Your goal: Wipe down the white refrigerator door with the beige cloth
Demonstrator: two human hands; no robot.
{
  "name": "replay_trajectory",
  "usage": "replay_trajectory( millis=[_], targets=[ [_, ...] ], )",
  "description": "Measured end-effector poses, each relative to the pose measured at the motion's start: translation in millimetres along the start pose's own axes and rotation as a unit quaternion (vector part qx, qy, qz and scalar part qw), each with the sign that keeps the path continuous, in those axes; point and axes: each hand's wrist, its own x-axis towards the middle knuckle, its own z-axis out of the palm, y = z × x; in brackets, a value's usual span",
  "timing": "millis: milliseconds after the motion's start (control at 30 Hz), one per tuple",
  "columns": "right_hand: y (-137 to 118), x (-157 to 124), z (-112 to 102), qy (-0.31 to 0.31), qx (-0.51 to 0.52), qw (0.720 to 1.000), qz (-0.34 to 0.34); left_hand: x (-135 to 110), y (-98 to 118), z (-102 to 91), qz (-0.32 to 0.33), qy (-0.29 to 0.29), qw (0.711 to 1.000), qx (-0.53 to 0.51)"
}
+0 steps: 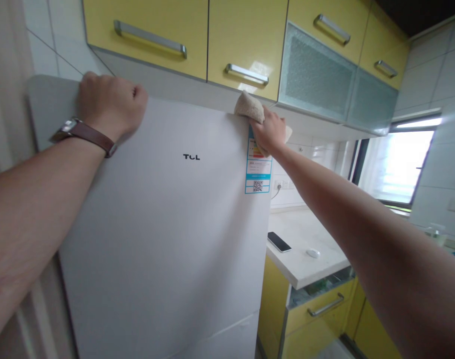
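A tall white fridge (pixel 167 224) fills the middle of the view. My left hand (pixel 109 104), with a brown-strapped watch (pixel 83 133) on the wrist, grips the fridge's top left edge with curled fingers. My right hand (pixel 270 132) presses a beige cloth (pixel 249 106) against the fridge's top right corner, just above a blue energy label (pixel 257 167). Part of the cloth is hidden under my fingers.
Yellow wall cabinets (pixel 197 35) with metal handles hang close above the fridge. To the right, a white counter (pixel 305 269) carries a dark phone (pixel 279 242) and a small white object (pixel 313 253). Yellow drawers (pixel 320 311) sit below it. A bright window (pixel 399 164) is at far right.
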Motion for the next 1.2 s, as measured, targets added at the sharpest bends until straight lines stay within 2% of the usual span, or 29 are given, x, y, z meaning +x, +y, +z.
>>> replay_trajectory(
  millis=[233, 500, 600, 800, 1200],
  targets=[
    [1, 0, 1, 0.007, 0.006, 1.0, 0.004, -3, 1, -2.1, 0.0, 0.008, 0.999, -0.048],
    [3, 2, 5, 0.016, 0.002, 1.0, 0.002, -7, 8, -7.2, -0.001, -0.004, 0.999, 0.038],
    [4, 3, 9, 0.019, 0.003, 1.0, 0.002, -10, 9, -8.1, 0.007, 0.008, 0.999, 0.051],
    [6, 2, 13, 0.016, 0.002, 1.0, 0.004, -16, 11, -9.6, 0.015, 0.025, 0.999, 0.022],
    [5, -1, 6, 0.017, 0.011, 1.0, 0.002, -8, 3, -2.3, 0.026, 0.024, 0.999, -0.009]
  ],
)
